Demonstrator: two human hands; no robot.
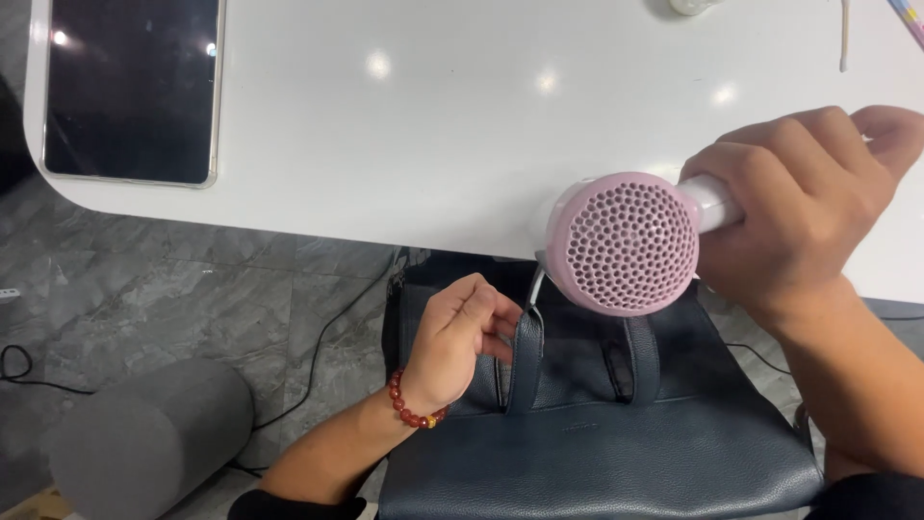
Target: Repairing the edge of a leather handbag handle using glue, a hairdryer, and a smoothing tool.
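Seen from above, a right hand [799, 207] has its fingers wrapped fully around the white handle of a pink hair dryer [624, 243], holding it above the near edge of a white bench [433, 125], its perforated pink grille facing up. Just below, the left hand [460, 339], with a red bead bracelet [412, 409], pinches a strap of a dark blue leather bag [616, 433] between closed fingers. The bag's opening looks parted; its inside is too dark to tell any contents. A dark tablet [130, 87] lies far left on the bench.
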